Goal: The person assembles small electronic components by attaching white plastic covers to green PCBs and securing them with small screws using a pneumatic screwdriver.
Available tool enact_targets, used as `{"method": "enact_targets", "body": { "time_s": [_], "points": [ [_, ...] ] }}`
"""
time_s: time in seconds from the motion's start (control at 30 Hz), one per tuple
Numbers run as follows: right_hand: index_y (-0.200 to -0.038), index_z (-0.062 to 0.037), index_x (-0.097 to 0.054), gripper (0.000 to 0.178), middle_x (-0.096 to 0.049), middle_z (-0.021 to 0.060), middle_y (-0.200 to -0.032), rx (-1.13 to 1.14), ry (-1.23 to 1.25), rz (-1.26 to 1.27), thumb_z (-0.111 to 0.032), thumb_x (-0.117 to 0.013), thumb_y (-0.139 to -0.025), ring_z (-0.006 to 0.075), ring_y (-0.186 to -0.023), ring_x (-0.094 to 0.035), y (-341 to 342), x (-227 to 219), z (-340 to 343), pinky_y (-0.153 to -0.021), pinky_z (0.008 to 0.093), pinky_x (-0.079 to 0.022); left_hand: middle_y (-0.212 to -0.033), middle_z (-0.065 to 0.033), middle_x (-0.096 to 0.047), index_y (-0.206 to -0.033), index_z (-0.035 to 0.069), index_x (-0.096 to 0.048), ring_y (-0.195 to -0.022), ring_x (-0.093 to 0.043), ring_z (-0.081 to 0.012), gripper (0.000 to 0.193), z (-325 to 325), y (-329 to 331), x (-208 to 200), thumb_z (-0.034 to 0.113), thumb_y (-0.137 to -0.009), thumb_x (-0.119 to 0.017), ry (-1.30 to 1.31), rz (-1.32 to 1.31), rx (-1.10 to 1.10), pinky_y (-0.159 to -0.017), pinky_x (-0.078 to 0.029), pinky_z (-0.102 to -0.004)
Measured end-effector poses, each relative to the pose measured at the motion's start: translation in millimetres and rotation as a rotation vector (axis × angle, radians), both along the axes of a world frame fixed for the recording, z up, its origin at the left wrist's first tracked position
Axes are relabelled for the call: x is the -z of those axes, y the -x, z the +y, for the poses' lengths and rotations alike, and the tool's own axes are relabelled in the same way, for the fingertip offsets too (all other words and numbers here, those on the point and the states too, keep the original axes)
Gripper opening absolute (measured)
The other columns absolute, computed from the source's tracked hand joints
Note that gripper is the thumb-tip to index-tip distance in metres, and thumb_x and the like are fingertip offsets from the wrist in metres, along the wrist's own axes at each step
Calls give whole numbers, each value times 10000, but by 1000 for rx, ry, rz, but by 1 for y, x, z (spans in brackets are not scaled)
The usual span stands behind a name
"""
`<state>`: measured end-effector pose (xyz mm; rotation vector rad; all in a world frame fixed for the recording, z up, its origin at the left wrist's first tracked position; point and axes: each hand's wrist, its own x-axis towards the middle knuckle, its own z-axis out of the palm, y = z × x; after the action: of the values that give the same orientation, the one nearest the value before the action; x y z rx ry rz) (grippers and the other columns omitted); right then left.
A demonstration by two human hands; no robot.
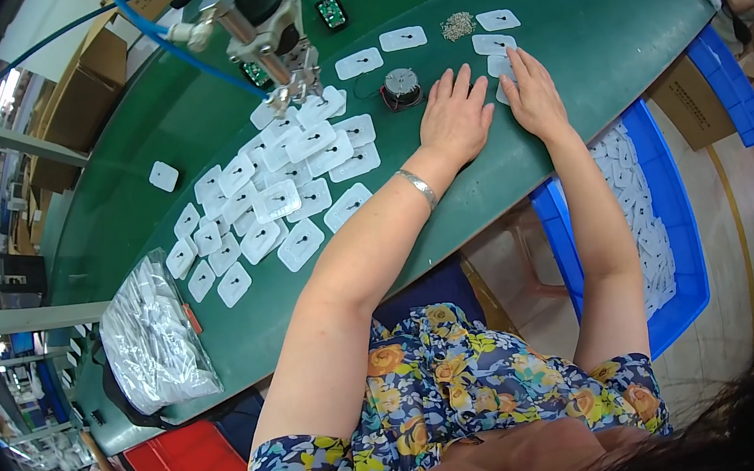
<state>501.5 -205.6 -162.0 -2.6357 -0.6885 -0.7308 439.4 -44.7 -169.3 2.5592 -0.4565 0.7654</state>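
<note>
My left hand (459, 117) lies palm down on the green table (559, 34), its fingers stretched out and slightly apart. Just left of its fingertips stands a small round metal part (401, 83) with dark and red wires around its base. My right hand (534, 98) reaches over a white rounded plate (499, 67), fingers extended and thumb apart; another white piece shows partly beneath the thumb. Farther out are more white plates (494, 43) with a dark mark in the middle. A little heap of tiny metal pieces (458, 26) sits beyond my hands.
Many white plates (276, 201) overlap on the left. Above them hangs a metal fixture (288, 82) with a blue hose (139, 25). A clear bag (156, 333) lies far left. Blue bin (689, 263) with white pieces stands at right, beside cartons (690, 103). Green circuit boards in black housings (331, 12) lie at the back.
</note>
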Motion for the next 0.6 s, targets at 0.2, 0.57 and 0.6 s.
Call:
{"method": "enact_targets", "body": {
  "time_s": [0.2, 0.57, 0.6],
  "points": [
    [-1259, -8, -413, 461, -434, 210, -1258, 7, -35, -13, -259, -482, -878, 344, -1171, -408, 3, -1, 7, -988, 403, -326, -1214, -177, -490, -1108, 40, -538, -1145, -431, -354, 297, 4, -19, 3, 195, -857, -501, -12, 14, 11, -973, -353, -400],
    [-1240, 4, -423, 453, -460, 212, -1231, 7, -72, -5, -250, -495, -871, 349, -1153, -427, 10, 0, 16, -976, 400, -343, -912, -116, -556, -819, 28, -571, -983, -494, -269, 124, 7, -60, 14, 127, -812, -497, 44, -181, -115, -881, -398, -354],
    [-1240, 4, -423, 453, -460, 212, -1231, 2, -73, -7, -250, -495, -871, 349, -1153, -427, 10, 0, 16, -976, 400, -343, -912, -116, -556, -819, 28, -571, -983, -494, -269, 124, 7, -63, 13, 127, -812, -497, 43, -184, -120, -881, -398, -354]
  ]
}}
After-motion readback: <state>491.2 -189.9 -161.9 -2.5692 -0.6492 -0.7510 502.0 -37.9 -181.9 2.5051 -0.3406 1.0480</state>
